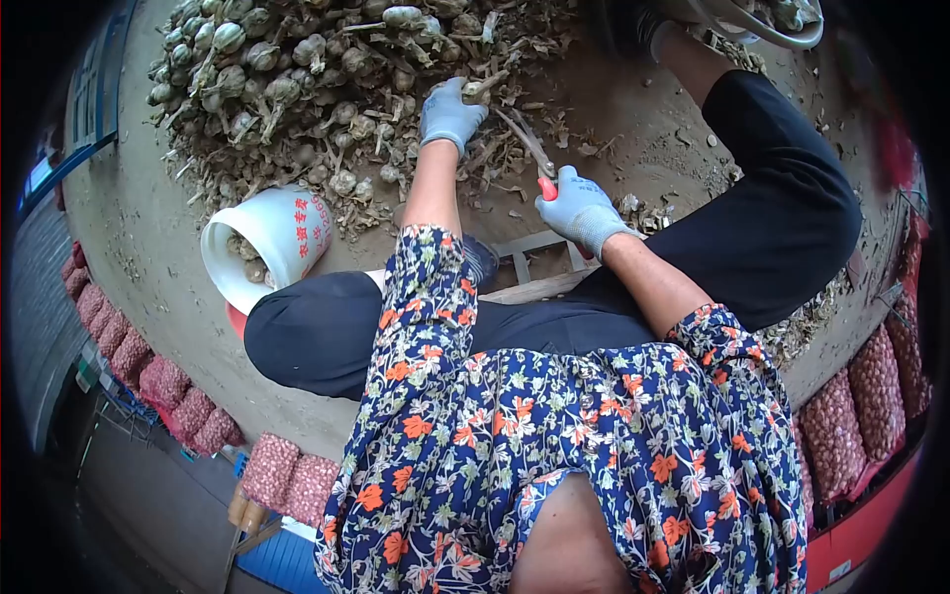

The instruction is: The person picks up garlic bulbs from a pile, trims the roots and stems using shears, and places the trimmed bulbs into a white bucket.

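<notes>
My left hand (452,116), in a pale grey-blue glove, is closed on a garlic bulb (477,90) whose dry stem points up to the right. My right hand (582,210), gloved alike, grips red-handled shears (535,150). Their blades stand apart and point up-left toward the garlic, without touching it. Beyond my left hand rises a big heap of garlic bulbs (282,89) with dry stems and loose skins. At left a white bucket (315,223) with red lettering lies tilted toward me, a few bulbs inside.
Part of a wooden stool (534,245) shows between my legs. A container (804,38) with garlic stands at the upper right. Net sacks of garlic (267,470) line the left edge, and more sacks (834,436) stand at right. Scraps of skin litter the concrete floor (148,238).
</notes>
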